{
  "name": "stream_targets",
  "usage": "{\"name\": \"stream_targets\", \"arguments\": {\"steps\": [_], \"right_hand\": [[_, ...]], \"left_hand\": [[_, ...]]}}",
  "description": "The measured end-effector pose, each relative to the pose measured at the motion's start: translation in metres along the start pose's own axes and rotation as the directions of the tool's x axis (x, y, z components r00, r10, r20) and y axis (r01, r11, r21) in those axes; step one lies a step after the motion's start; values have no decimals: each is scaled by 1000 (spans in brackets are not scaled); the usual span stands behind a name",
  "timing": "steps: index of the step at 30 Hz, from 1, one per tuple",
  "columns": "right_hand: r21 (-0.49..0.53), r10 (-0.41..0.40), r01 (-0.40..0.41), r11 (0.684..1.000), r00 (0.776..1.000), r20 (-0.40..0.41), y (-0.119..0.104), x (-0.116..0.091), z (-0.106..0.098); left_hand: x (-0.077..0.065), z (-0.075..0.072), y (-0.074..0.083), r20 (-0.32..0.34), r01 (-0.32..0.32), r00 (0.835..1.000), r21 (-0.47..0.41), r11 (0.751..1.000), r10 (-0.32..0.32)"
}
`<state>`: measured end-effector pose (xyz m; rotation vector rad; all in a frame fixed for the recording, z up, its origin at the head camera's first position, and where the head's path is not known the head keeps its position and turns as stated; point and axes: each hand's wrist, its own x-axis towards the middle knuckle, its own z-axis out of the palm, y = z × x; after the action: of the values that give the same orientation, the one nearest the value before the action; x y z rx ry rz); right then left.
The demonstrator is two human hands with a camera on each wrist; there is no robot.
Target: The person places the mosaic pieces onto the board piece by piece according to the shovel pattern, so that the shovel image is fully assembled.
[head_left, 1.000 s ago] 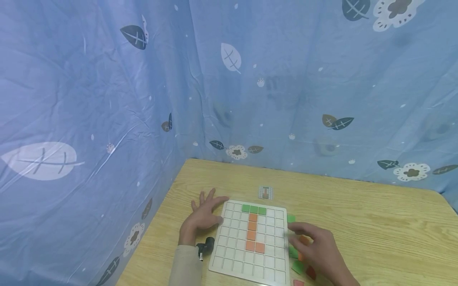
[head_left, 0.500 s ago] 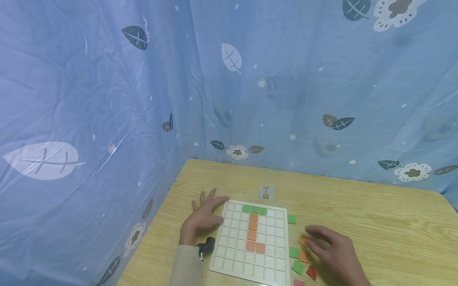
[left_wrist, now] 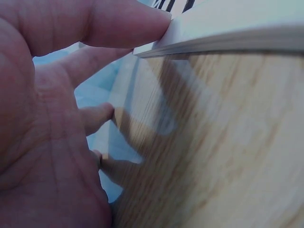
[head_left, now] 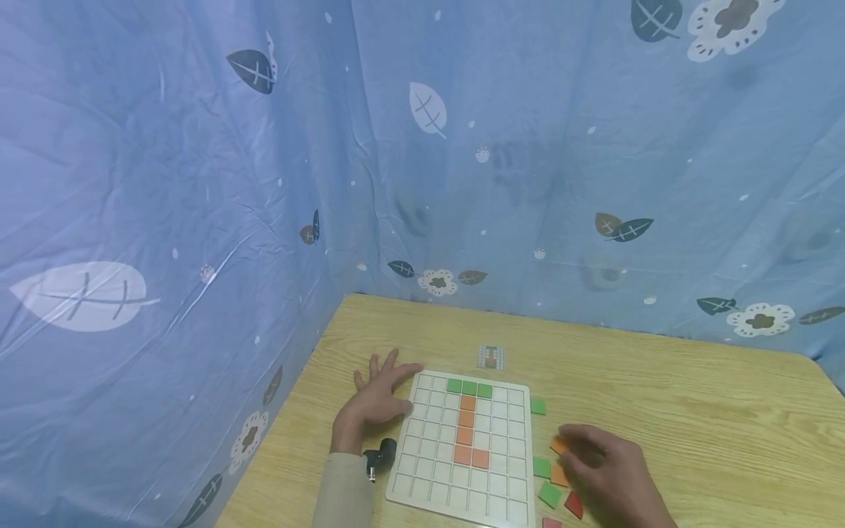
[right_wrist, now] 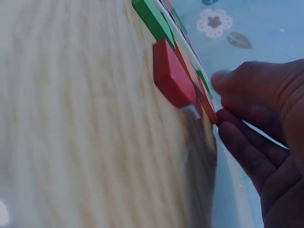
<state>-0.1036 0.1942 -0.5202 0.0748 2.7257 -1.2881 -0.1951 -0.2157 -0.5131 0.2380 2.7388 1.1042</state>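
Observation:
A white grid board (head_left: 422, 447) lies on the wooden table, with several green squares (head_left: 469, 387) in its top row and several orange squares (head_left: 465, 435) below them. My left hand (head_left: 372, 400) rests beside its upper left edge, fingers spread; in the left wrist view, the thumb (left_wrist: 128, 23) touches the board's side. At the board's right, my right hand (head_left: 610, 466) is at a loose orange tile (head_left: 557, 445), its fingertips at the tile's edge. The thumb stands apart from those fingers in the right wrist view. Another orange tile (head_left: 559, 475) lies just below, partly behind the thumb.
Loose green tiles (head_left: 549, 494) lie along the board's right edge, near a red rounded piece (head_left: 574, 504) and a red tile (head_left: 551, 523). A small picture card (head_left: 491, 357) lies beyond the board. A black device (head_left: 381, 456) sits by the left wrist. Blue curtains (head_left: 528, 183) border the table.
My right hand has moved away from the board's right edge to the loose orange tile, uncovering several tiles, and then shifted slightly left. My left hand has stayed in place.

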Motion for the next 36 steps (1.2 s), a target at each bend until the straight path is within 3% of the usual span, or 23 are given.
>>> {"name": "stream_targets", "arguments": {"steps": [8,26,29,32,36], "right_hand": [[65,19,-19,998,1000,4,1,0,5],[7,-24,24,1000,999,-30,-1,-1,2],[-27,-58,56,998,997,-50,-2,-1,-2],[-91,-141,133,987,986,-91,-5,0,-5],[-146,-299,277,950,942,-154,-13,0,-5]], "left_hand": [[0,0,0,5,9,1000,6,1000,-9],[-1,0,0,5,15,1000,8,1000,-15],[-1,0,0,7,13,1000,7,1000,-13],[-1,-1,0,8,7,1000,6,1000,-7],[0,-1,-1,6,2,1000,10,1000,-2]]}}
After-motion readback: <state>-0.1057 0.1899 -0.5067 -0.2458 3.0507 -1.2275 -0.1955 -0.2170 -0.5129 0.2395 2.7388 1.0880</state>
